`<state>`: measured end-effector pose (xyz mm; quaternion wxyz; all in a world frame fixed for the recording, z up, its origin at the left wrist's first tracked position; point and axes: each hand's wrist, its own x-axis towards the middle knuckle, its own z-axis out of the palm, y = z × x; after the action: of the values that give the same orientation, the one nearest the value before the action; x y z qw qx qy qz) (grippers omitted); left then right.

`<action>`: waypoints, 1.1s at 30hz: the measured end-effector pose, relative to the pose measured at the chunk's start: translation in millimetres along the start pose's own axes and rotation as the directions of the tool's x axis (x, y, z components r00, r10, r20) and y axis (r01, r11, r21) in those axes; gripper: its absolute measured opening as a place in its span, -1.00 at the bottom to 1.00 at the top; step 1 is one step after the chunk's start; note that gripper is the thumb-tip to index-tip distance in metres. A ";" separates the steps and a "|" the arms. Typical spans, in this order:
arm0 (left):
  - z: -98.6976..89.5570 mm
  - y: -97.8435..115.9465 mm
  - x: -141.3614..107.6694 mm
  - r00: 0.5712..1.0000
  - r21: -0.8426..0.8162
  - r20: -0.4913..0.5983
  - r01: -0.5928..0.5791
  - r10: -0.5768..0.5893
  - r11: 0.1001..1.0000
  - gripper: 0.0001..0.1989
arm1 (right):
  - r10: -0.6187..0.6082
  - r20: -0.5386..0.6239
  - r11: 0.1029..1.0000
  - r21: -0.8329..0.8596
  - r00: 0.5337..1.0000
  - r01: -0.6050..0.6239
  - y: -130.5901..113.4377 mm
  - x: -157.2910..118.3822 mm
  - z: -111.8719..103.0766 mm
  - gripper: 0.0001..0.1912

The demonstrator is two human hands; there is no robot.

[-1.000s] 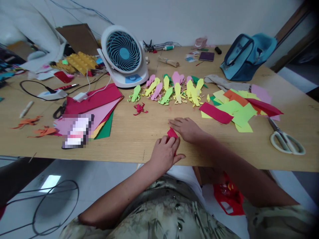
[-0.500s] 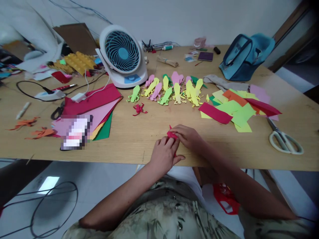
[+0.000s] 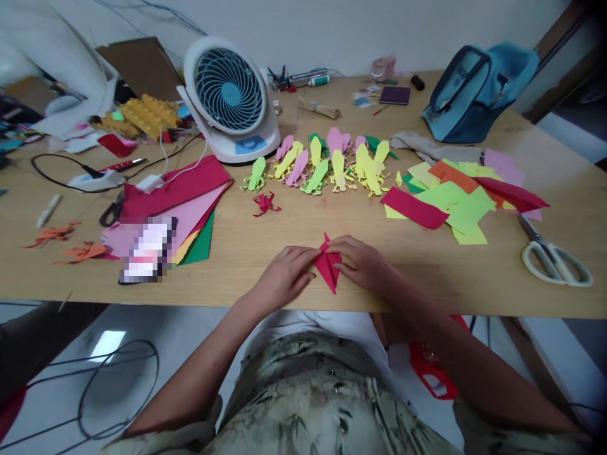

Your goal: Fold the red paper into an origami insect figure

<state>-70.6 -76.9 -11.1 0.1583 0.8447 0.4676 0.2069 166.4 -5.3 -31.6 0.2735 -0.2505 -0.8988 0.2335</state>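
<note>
Tapering to points at either end, a folded red paper diamond (image 3: 327,268)

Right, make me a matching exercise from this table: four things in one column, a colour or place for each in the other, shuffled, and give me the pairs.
Column one
1. folded red paper
2. scissors
3. fan
4. bag

Column two
A. blue, standing at the back right
B. white, with a blue hub in the middle
C. between the left hand and the right hand
D. lying at the right, with pale handles, beside the loose paper sheets

Right pairs: 1-C, 2-D, 3-B, 4-A
</note>
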 end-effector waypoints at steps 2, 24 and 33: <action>2.5 -1.3 6.4 1.000 0.003 -0.003 -0.002 0.002 1.000 -0.54 | 0.003 -0.003 1.000 0.007 1.000 -0.003 1.2 -0.6 0.7 -0.64; 7.0 5.8 22.2 0.997 -0.045 -0.069 0.022 -0.025 0.999 -0.76 | -0.056 -0.022 0.998 -0.002 0.998 0.056 4.5 -0.7 5.0 -0.69; 14.5 1.3 23.1 0.978 -0.098 -0.121 0.157 -0.168 0.983 -0.88 | -0.019 -0.001 1.000 0.020 1.000 0.019 2.1 -0.1 2.4 -0.65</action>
<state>-51.4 -58.9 -18.4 0.1812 0.7807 0.5349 0.2675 165.7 -4.5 -34.6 0.2786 -0.2392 -0.8987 0.2400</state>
